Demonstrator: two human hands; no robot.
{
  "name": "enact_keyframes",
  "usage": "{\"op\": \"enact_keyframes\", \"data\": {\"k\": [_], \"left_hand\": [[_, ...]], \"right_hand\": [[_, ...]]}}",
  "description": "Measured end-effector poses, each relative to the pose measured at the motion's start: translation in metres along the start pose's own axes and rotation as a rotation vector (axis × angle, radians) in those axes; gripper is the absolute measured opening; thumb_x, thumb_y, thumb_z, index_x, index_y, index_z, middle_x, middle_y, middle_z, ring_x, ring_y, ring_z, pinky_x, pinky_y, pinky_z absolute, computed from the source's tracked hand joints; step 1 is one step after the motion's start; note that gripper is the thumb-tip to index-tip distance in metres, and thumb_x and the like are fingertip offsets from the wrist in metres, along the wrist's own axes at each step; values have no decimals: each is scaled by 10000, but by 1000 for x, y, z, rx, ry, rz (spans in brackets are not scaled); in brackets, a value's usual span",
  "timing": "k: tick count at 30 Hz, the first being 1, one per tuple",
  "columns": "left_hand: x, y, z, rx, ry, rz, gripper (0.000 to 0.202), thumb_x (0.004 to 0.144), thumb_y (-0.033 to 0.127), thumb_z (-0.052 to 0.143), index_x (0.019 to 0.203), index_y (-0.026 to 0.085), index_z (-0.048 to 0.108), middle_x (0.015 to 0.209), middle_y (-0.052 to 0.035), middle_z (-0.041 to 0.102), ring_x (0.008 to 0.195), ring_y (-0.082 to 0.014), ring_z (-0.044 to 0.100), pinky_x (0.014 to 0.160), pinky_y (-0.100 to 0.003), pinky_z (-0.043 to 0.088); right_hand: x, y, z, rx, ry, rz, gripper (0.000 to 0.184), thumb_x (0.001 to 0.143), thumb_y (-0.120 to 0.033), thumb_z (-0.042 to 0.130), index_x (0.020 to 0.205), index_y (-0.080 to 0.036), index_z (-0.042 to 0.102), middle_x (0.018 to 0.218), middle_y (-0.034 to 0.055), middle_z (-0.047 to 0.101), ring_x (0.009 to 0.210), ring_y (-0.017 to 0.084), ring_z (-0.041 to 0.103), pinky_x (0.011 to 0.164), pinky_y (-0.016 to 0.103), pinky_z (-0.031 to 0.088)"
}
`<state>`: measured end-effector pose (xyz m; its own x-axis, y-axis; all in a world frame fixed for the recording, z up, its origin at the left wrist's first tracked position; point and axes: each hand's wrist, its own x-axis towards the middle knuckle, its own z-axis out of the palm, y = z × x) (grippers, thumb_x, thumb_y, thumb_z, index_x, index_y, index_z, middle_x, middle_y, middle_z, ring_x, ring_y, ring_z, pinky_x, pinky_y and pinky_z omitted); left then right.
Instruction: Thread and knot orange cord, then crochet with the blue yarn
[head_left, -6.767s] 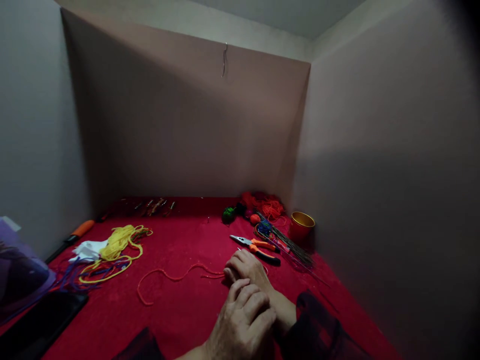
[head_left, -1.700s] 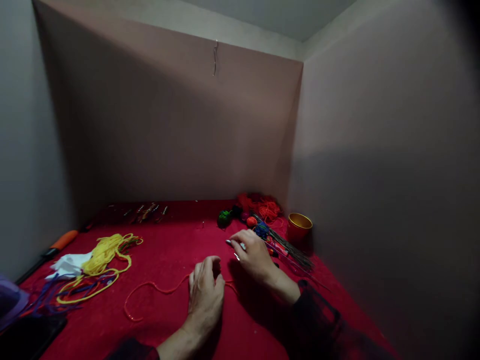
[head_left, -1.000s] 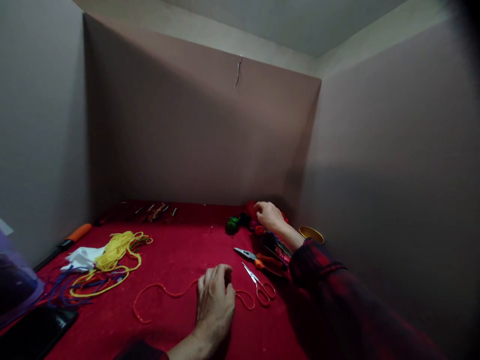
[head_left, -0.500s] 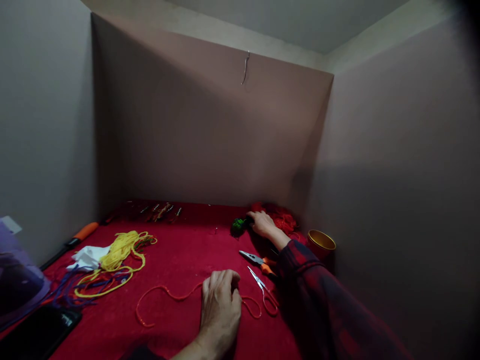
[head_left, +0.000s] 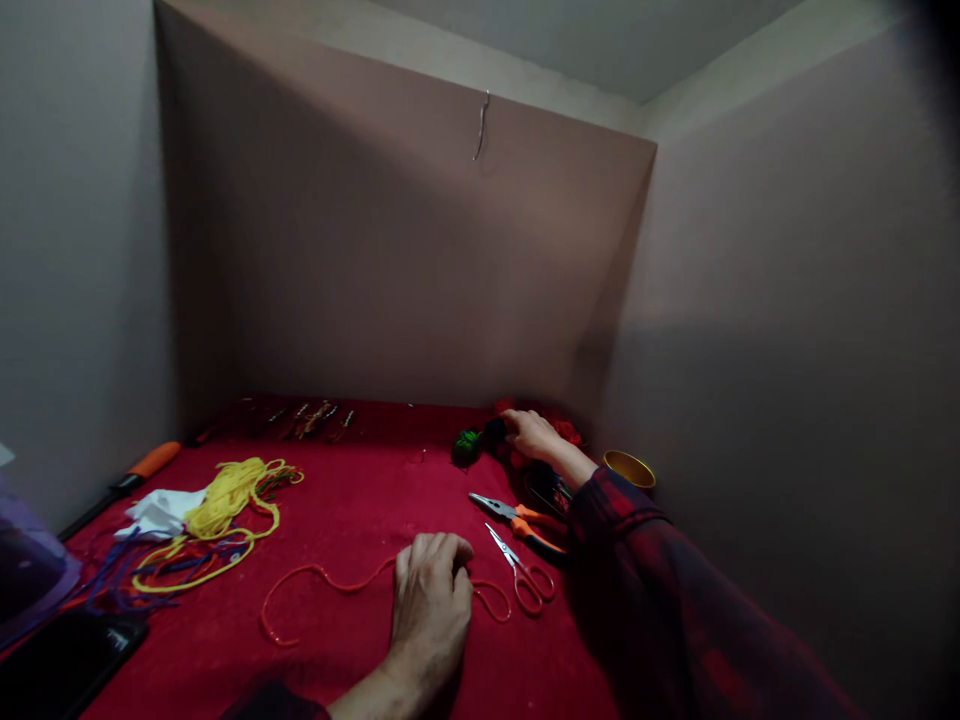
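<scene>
My left hand (head_left: 433, 602) rests on the red cloth with its fingers curled down over a red cord (head_left: 330, 577). The cord comes out on both sides of the hand, with a wavy tail to the left and a small loop to the right. Farther back, my right hand (head_left: 534, 437) reaches to a dark yarn bundle (head_left: 495, 431), fingers bent together; the fingertips are in shadow, and what they hold is unclear. Red yarn (head_left: 566, 430) lies behind that hand, and a green yarn ball (head_left: 466, 446) sits left of it. Pliers (head_left: 517, 516) and scissors (head_left: 519, 572) lie between the hands.
Yellow yarn (head_left: 234, 497), white cloth (head_left: 161, 512) and purple strands lie at left, near an orange-handled tool (head_left: 154, 459) and a black phone (head_left: 71, 660). A gold-lined cup (head_left: 628, 468) stands right. Several small beaded pieces (head_left: 315, 418) lie at the back. Panels enclose three sides.
The view has shifted slightly, moving the scene left. My right hand has drawn a little to the right over the yarn, and its sleeve uncovers more of the pliers. My left hand keeps its place on the cord.
</scene>
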<state>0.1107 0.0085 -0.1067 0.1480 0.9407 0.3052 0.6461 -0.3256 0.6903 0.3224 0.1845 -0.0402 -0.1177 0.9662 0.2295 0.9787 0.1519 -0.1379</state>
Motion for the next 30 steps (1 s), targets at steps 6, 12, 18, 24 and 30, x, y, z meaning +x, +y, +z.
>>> {"op": "enact_keyframes", "data": {"k": [6, 12, 18, 24, 30], "left_hand": [[2, 1, -2, 13, -28, -10, 204, 740, 85, 414, 773, 209, 572, 822, -19, 623, 876, -212, 502, 815, -375, 317], [3, 0, -2, 33, -24, 20, 224, 731, 79, 421, 767, 214, 596, 811, -14, 634, 862, -206, 501, 811, -369, 318], [4, 1, -4, 44, -54, 28, 219, 745, 91, 408, 752, 210, 592, 807, -15, 628, 862, -202, 503, 818, -370, 316], [3, 0, -4, 53, -53, 42, 222, 733, 81, 407, 742, 206, 590, 795, -12, 624, 851, -197, 505, 813, -368, 317], [3, -1, -2, 40, -52, 48, 227, 723, 75, 408, 734, 208, 590, 798, -10, 623, 853, -193, 499, 804, -358, 304]], "right_hand": [[-24, 33, -33, 32, -6, -18, 321, 806, -116, 443, 1041, -179, 653, 983, 60, 675, 855, 170, 581, 675, 228, 377], [-64, 35, -33, 23, -111, -78, 221, 730, -84, 490, 765, -165, 692, 745, 35, 679, 677, 150, 570, 570, 221, 349], [-83, 29, -20, 1, -111, -104, 235, 718, -84, 521, 872, -190, 665, 899, 57, 664, 817, 186, 584, 665, 238, 369], [-83, 35, -14, -12, -124, -112, 271, 725, -89, 543, 957, -186, 645, 976, 70, 637, 887, 192, 579, 739, 245, 386], [-79, 37, -9, -14, -177, -145, 414, 680, -137, 636, 1089, -198, 628, 1053, 83, 645, 954, 229, 585, 788, 265, 403]]}}
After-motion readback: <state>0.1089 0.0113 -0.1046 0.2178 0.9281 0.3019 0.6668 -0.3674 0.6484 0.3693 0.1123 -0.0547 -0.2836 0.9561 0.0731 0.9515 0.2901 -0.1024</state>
